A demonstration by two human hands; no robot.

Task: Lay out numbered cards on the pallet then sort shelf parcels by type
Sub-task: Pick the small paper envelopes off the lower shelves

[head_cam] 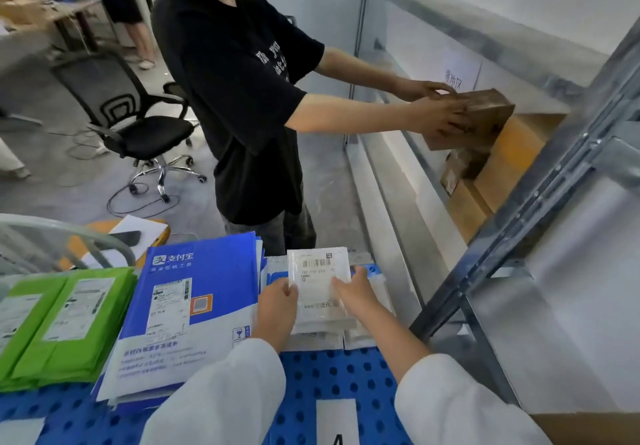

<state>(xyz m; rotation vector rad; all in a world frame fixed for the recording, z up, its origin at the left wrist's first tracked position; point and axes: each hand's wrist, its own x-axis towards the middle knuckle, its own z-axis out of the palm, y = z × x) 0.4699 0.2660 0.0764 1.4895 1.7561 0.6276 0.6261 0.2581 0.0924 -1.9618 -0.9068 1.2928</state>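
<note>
A small white plastic parcel (317, 280) with a barcode label is held just above a stack of white parcels (323, 332) on the blue perforated pallet (332, 375). My left hand (277, 309) grips its left edge and my right hand (353, 294) grips its right edge. A white numbered card (336, 422) lies on the pallet near the bottom edge, between my sleeves. Left of the white stack lies a pile of blue-and-white mailers (183, 309), and further left a pile of green mailers (59, 323).
Another person in a black T-shirt (239, 98) stands ahead, both hands on a brown box (481, 115) at the grey metal shelf (540, 181) on the right, where more cardboard boxes sit. A black office chair (131, 112) and desks stand behind on the left.
</note>
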